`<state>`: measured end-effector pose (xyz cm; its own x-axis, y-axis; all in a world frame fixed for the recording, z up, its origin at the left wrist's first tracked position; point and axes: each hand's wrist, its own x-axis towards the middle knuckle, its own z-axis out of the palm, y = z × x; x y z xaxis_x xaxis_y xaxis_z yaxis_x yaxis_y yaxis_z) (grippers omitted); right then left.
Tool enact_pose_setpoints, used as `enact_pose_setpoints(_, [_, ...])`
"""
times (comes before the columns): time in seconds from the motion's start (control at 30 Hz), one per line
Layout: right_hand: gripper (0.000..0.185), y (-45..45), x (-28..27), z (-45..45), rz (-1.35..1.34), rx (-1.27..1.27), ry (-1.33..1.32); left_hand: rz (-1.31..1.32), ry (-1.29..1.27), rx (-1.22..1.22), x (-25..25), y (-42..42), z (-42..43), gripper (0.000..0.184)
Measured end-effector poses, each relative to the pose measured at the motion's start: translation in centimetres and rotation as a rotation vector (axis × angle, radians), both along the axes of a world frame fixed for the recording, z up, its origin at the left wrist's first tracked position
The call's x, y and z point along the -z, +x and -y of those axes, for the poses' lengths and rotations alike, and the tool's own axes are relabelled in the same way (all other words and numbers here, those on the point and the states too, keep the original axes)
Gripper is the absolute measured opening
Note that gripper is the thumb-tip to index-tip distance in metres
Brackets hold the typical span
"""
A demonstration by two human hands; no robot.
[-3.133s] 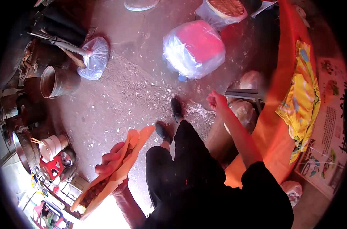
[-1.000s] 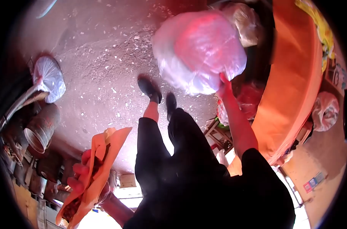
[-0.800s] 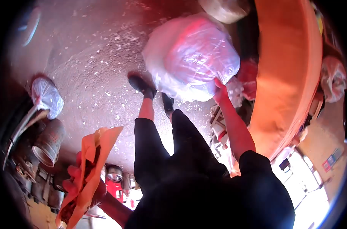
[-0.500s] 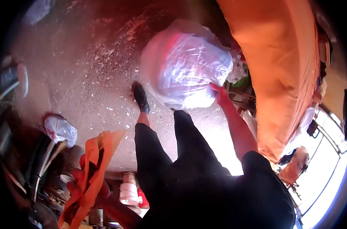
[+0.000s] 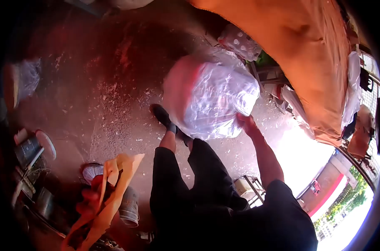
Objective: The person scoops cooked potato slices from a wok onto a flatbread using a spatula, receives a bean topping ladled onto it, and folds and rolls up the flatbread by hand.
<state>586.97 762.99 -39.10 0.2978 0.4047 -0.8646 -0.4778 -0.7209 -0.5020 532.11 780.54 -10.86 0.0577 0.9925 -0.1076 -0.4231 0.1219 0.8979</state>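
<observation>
A large, bulging translucent plastic bag [image 5: 217, 94] rests on the floor just in front of my feet, with reddish contents showing dimly on its left side. My right hand [image 5: 246, 123] is closed on the bag's gathered lower right edge, its arm stretched forward. Down on the left, my left hand [image 5: 88, 201] grips a crumpled orange cloth [image 5: 127, 169] with folded, hanging strips. That hand is dark and somewhat blurred, but its fingers appear curled round the fabric.
An orange sheet [image 5: 298, 46] hangs along the right. Behind the big bag lies a dotted plastic bag [image 5: 240, 43]. Buckets [image 5: 130, 206] and a plastic-wrapped bundle [image 5: 92, 172] stand at lower left. A metal frame [image 5: 253, 189] is near the bright opening on the right.
My view has turned, bringing more of the outdoors into sight at right. The bag appears slightly lower and further right in view. Both hands keep their holds.
</observation>
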Motion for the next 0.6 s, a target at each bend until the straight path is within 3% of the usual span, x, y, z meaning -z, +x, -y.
enact_pose_setpoints(0.1, [0.017,0.9,2.6,1.4,-0.035,-0.094,-0.005,-0.096,-0.014,0.077,2.3,2.2,-4.4,0.029])
enact_pose_setpoints(0.2, [0.020,-0.4,2.0,1.3,0.054,0.002,-0.114,-0.148,-0.019,0.148,4.4,3.6,-7.7,0.026])
enact_pose_setpoints(0.23, [0.024,0.5,4.3,4.2,-0.022,-0.035,-0.052,-0.169,-0.020,0.169,4.7,3.8,-9.0,0.025])
enact_pose_setpoints(0.37, [0.021,-0.9,2.9,3.3,-0.001,0.040,-0.159,-0.287,0.005,0.246,4.4,5.8,-12.1,0.023])
enact_pose_setpoints(0.43, [0.018,-1.7,2.5,2.9,-0.053,0.175,-0.278,-0.260,0.030,0.305,3.8,6.4,-13.6,0.022])
enact_pose_setpoints(0.5, [0.018,-1.8,2.7,3.8,0.045,-0.008,-0.083,-0.050,0.079,0.368,4.0,6.9,-15.9,0.033])
enact_pose_setpoints(0.6, [0.043,-3.7,3.0,4.8,0.080,0.023,0.014,0.061,0.055,0.500,4.5,6.2,-19.9,0.033])
